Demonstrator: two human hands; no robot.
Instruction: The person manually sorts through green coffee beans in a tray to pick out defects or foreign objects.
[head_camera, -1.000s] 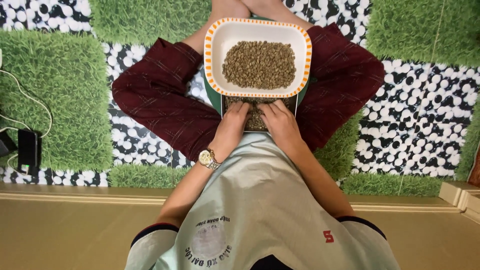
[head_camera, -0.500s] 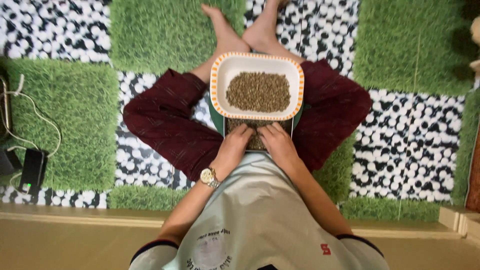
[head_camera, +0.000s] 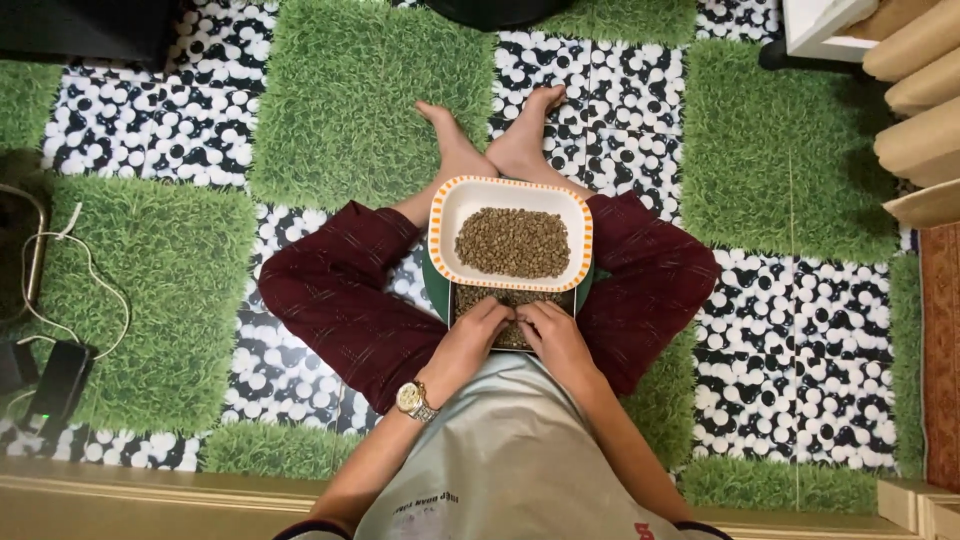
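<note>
A: Quick pass, L to R. Far left: black box (head_camera: 60, 378) w/ a white cable (head_camera: 85, 270) on the grass-and-pebble mat (head_camera: 340, 100). Not near you.

B: My hands?

A: Your left hand (head_camera: 470, 340), gold wristwatch (head_camera: 413, 400) on the wrist, sits at the near-left edge of the lower tray (head_camera: 512, 318). Fingers curled down into the beans, tips pinched tog. Can't tell if it's actually clamped on a bean, too small.

B: And the right?

A: Right hand (head_camera: 555, 338) is just beside it, nearly touching the left, fingertips also dipped in the same tray. Fingers bunched, not spread. Same deal: can't tell if anything's gripped.

B: Where are the beans rel. to the hands?

A: Two lots. Loose green-brown beans in the lower tray, right under your fingertips, mostly hidden by both hands. Then the white dish w/ orange rim (head_camera: 440, 230) sits just beyond your hands, resting over the far part of that tray, on your lap between your crossed legs in maroon trousers (head_camera: 340, 310). Bean pile (head_camera: 513, 243) sits mid-dish, no hand touching it.

B: Right side?

A: Cream cushions (head_camera: 915, 110) top right, well apart from you.
</note>
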